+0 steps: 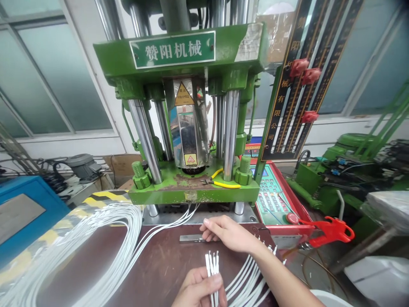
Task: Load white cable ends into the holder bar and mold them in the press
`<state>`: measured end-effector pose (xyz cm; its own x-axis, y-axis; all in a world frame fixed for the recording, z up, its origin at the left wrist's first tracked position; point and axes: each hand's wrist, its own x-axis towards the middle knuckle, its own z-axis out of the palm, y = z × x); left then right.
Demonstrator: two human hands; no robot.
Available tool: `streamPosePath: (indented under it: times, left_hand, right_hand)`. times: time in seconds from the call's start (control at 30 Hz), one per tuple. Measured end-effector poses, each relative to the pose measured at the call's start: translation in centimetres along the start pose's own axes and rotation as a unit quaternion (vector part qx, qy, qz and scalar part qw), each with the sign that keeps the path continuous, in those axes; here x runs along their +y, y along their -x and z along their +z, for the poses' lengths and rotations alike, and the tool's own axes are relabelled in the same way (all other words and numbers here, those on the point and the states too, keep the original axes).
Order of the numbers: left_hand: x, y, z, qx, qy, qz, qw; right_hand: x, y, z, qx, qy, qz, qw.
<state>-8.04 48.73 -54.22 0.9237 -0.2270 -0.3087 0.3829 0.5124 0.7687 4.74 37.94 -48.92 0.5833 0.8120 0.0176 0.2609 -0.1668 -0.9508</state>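
We held a few white cables (pixel 212 268) in our left hand (pixel 200 290), the thumb pressing them against the bent fingers. Their ends stood up in a row just above those fingertips, each tipped with a small piece of metal. Our right hand (pixel 226 233) was farther ahead, palm down, its fingers curled close together at the right end of a flat metal bar (pixel 191 238) (we could not tell whether they gripped it or only rested there). The bar lay left of the right fingertips on a brown table (pixel 159 268).

Beside the left fingers, to their right, a fan of cables (pixel 249 273) spread beneath our right forearm. Well to the left of both hands' fingers lay a big white coil (pixel 110 213), and a few strands (pixel 166 226) ran past the bar into the green press (pixel 111 62) ahead of the fingers. Beyond the right fingers, pliers (pixel 226 185) with yellow handles lay on the press's ledge. A red air gun (pixel 332 231) sat well to the right of the fingers.
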Motion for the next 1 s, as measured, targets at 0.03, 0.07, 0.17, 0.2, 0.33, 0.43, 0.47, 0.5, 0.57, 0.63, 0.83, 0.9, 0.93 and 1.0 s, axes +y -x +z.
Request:
streamPosePath:
  times: [0.03, 0.07, 0.17, 0.2, 0.33, 0.43, 0.47, 0.5, 0.57, 0.63, 0.83, 0.9, 0.93, 1.0]
  left_hand:
    - [0.0, 0.0, 0.1, -0.006, -0.003, -0.001, 1.000]
    - [0.1, 0.1, 0.2, -0.011, -0.004, 0.000, 1.000]
    - [0.2, 0.0, 0.4, -0.015, -0.006, 0.010, 1.000]
    - [0.2, -0.1, 0.5, -0.013, -0.006, 0.015, 1.000]
    - [-0.2, -0.5, 0.1, 0.005, -0.006, 0.006, 1.000]
    - [-0.8, -0.9, -0.4, 0.020, -0.050, -0.017, 0.998]
    - [-0.9, -1.0, -0.5, 0.029, -0.060, -0.018, 0.998]
    - [-1.0, -1.2, -0.5, 0.038, -0.061, -0.014, 0.997]
    - [-0.9, -1.3, -0.2, 0.052, -0.037, 0.007, 0.998]
    - [-0.5, -1.2, 0.3, 0.055, 0.000, 0.017, 0.998]
    - [0.8, 0.0, 1.8, 0.081, 0.084, 0.002, 0.993]
    - [0.9, 0.3, 1.8, 0.069, 0.074, 0.008, 0.995]
    - [0.9, 0.3, 1.8, 0.064, 0.068, 0.010, 0.996]
    - [0.7, 0.3, 1.6, 0.056, 0.056, 0.012, 0.997]
  right_hand:
    - [0.0, 0.0, 0.0, 0.001, 0.002, 0.001, 1.000]
    - [0.0, 0.0, 0.0, 0.003, 0.005, 0.003, 1.000]
    - [0.1, 0.0, 0.0, 0.005, 0.010, 0.004, 1.000]
    - [0.1, 0.0, 0.0, 0.004, 0.012, 0.003, 1.000]
    - [0.1, 0.0, -0.1, 0.005, 0.012, 0.001, 1.000]
    - [0.0, 0.1, -0.1, 0.004, 0.001, -0.004, 1.000]
    - [-0.1, 0.1, -0.2, 0.000, -0.005, -0.004, 1.000]
    - [-0.3, 0.3, -0.2, -0.008, -0.012, 0.000, 1.000]
    - [-0.6, 0.6, -0.3, -0.032, -0.022, 0.016, 0.999]
    - [-1.1, 0.9, -0.4, -0.050, -0.016, 0.030, 0.998]
    - [-1.6, 1.3, -0.5, -0.053, 0.054, 0.032, 0.997]
    - [-1.4, 1.2, -0.4, -0.052, 0.053, 0.034, 0.997]
    - [-1.3, 1.1, -0.3, -0.049, 0.046, 0.035, 0.997]
    - [-1.3, 1.0, 0.0, -0.034, 0.023, 0.024, 0.999]
